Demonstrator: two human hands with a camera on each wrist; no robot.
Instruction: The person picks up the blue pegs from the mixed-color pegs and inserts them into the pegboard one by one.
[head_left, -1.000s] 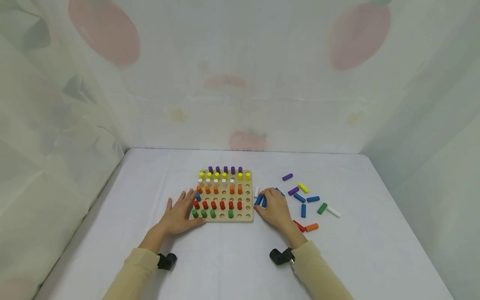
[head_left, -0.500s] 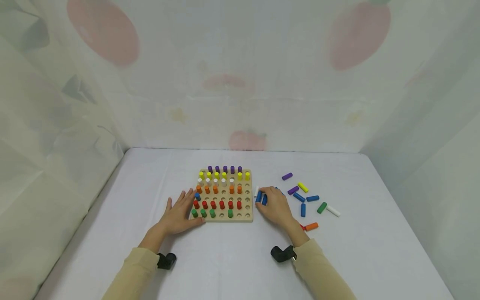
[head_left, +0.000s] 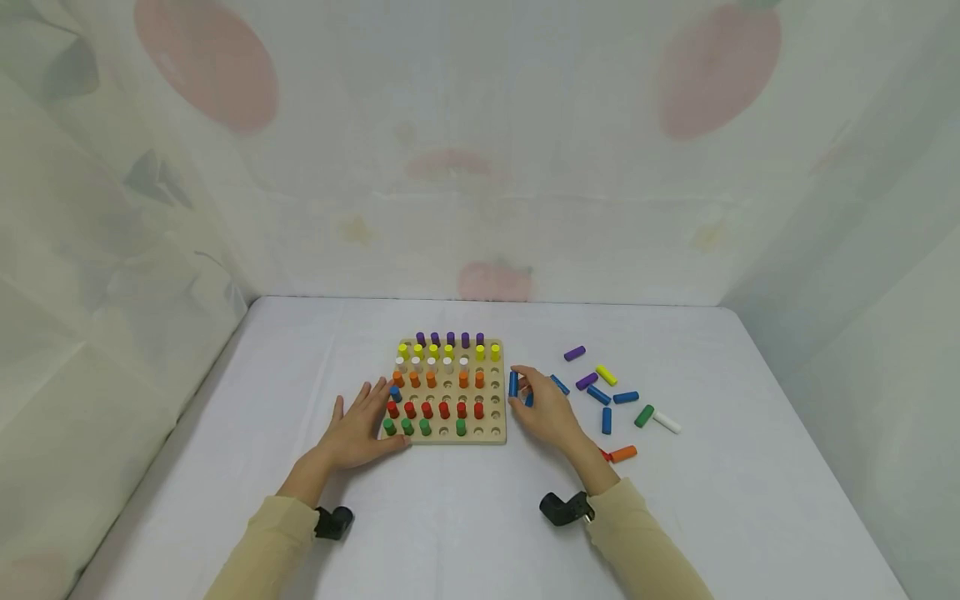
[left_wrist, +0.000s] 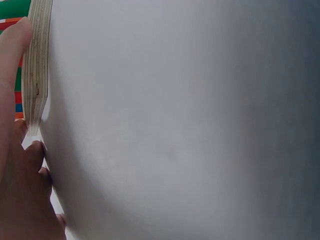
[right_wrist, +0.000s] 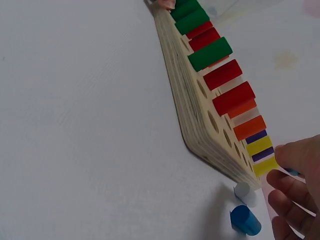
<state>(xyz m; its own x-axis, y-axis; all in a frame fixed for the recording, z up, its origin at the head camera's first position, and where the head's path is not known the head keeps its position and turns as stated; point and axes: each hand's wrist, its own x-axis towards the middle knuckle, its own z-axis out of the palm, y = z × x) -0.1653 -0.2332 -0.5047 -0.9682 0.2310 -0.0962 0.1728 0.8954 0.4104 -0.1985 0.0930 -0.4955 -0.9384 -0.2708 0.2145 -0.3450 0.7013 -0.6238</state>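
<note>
Closer to the pegboard (head_left: pixel 450 442) and more upright than half a second ago, a blue peg (head_left: pixel 513 384) is now at its right side, while the left hand (head_left: pixel 354 433) has stayed put.

Head view: the right hand's (head_left: pixel 547 408) grip pinches that peg between thumb and forefinger; the left hand's grip is spread along the pegboard's left edge, apparently steadying it. From far to near, the pegboard holds purple pegs (head_left: pixel 451 339), yellow pegs (head_left: pixel 434 352), white pegs (head_left: pixel 447 365), orange pegs (head_left: pixel 462 380), one seated blue peg (head_left: pixel 395 393), red pegs (head_left: pixel 444 410) and green pegs (head_left: pixel 425 427). The blue row has mostly bare holes, so the step in hand looks like filling it; the next move would call for carrying the pinched peg over that row, end down, and aligning it with a hole. Loose blue pegs (head_left: pixel 607 421) and other colours lie right of the pegboard on the worktop (head_left: pixel 450 533).

Left wrist view: the thumb (left_wrist: pixel 19 37) rests at the pegboard's plywood edge, with little else legible.

Right wrist view: a fallen white peg (right_wrist: pixel 245 193) and a spare blue peg (right_wrist: pixel 245 220) lie just beside the pegboard. Fingers mostly hide the pinched peg, so its exact tilt is hard to judge.
</note>
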